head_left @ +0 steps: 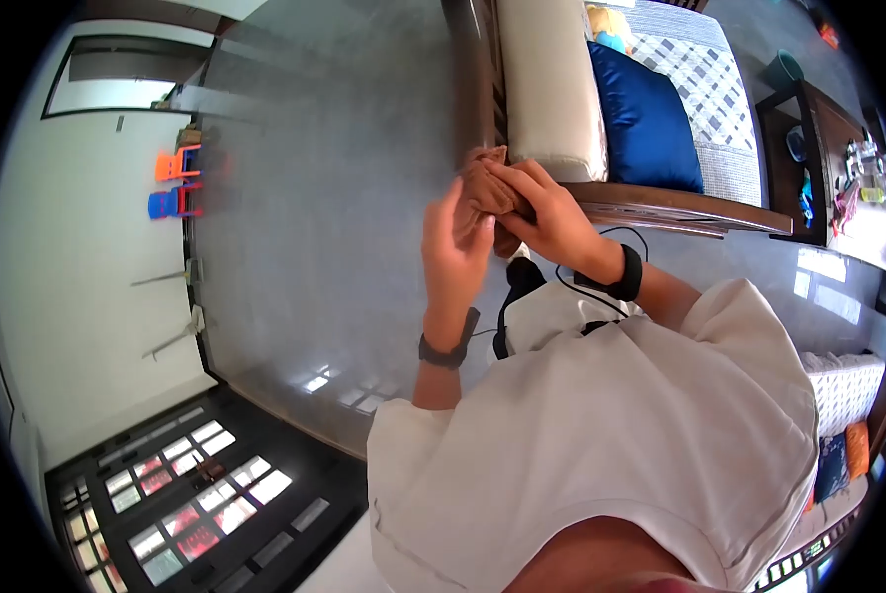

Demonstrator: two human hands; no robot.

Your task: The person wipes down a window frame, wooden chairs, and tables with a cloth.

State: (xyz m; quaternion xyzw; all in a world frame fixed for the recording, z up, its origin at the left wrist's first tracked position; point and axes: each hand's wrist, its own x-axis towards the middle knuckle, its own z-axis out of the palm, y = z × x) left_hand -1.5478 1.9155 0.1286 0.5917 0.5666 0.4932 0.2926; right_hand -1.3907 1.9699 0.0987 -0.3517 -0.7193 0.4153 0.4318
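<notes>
A crumpled brown cloth (490,188) is bunched over the corner of the dark wooden sofa frame (651,206). My right hand (552,217) grips the cloth from the right, its fingers pressed over the top of it. Just to the left, my left hand (453,237) has its thumb and fingers apart at the cloth's edge; whether it touches the cloth I cannot tell. Both wrists wear a black band. Part of the frame's corner is hidden under the cloth and fingers.
The sofa holds a beige bolster (552,89), a blue cushion (646,119) and a patterned cover (700,84). A black cable (572,282) hangs near my right wrist. A cluttered table (863,198) stands at right. Small chairs (174,203) line the far left wall.
</notes>
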